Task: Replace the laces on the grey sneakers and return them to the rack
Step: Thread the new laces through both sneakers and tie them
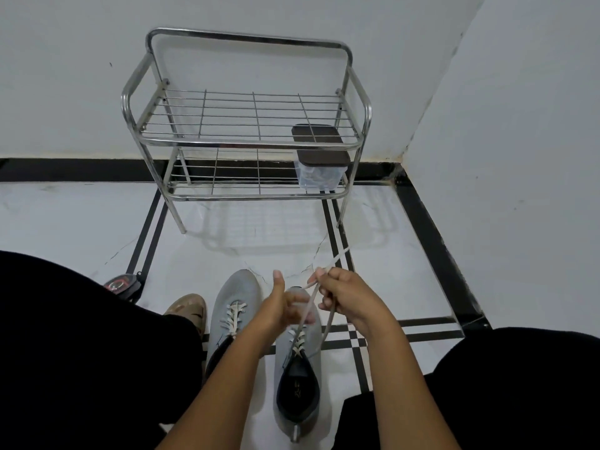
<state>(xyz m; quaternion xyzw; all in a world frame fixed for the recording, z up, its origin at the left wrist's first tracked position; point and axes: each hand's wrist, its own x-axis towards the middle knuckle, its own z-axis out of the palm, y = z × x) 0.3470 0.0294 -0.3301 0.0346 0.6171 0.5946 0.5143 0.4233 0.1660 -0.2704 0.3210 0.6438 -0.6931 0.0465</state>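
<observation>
Pinching a pale lace (311,306) above the right-hand grey sneaker (297,381), the right hand (349,300) draws it up and away from the eyelets. Left hand (281,308) hovers alongside, fingers curled, blurred; whether it grips the lace I cannot tell. Sneaker's toe points toward the empty-shelved rack (246,125). Its mate (232,306) sits just left, laced.

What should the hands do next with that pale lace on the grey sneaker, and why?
Probably pull the pale lace snug: the right hand grips it raised above the right-side grey knit sneaker, and the left hand also appears to hold it, though blurred. It hangs slack. The steel wire rack waits.
</observation>
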